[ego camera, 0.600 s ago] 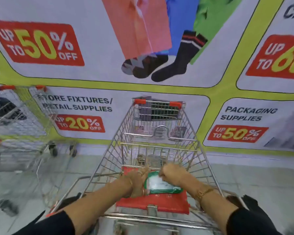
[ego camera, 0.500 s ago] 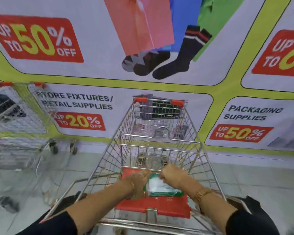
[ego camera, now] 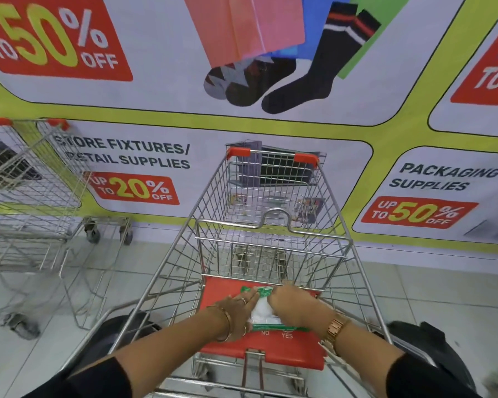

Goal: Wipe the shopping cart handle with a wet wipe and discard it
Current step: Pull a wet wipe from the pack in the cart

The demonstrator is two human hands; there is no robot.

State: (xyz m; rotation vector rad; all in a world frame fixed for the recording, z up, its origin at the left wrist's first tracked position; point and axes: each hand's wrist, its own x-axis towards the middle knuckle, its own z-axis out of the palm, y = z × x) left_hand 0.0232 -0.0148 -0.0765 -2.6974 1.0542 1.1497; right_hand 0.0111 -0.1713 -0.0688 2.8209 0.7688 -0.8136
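Note:
A green and white wet wipe pack (ego camera: pixel 263 313) lies on the red child-seat flap (ego camera: pixel 288 351) of the metal shopping cart (ego camera: pixel 184 254). My left hand (ego camera: pixel 239 314) rests flat against the pack's left side, holding it down. My right hand (ego camera: pixel 293 307) is closed over the pack's top, fingers pinched at its white middle. Whether a wipe is between the fingers is hidden. The cart's handle is below the frame edge, mostly out of sight behind my forearms.
A second wire cart (ego camera: pixel 26 196) stands at the left against the wall. A large sale banner (ego camera: pixel 270 124) covers the wall just ahead of the cart's front. Tiled floor (ego camera: pixel 443 297) lies to the right. Dark shapes (ego camera: pixel 431 349) sit low on both sides.
The view has tilted and moved closer. My right hand has shifted from the pack's right edge onto its middle; my left hand stays on the pack's left side.

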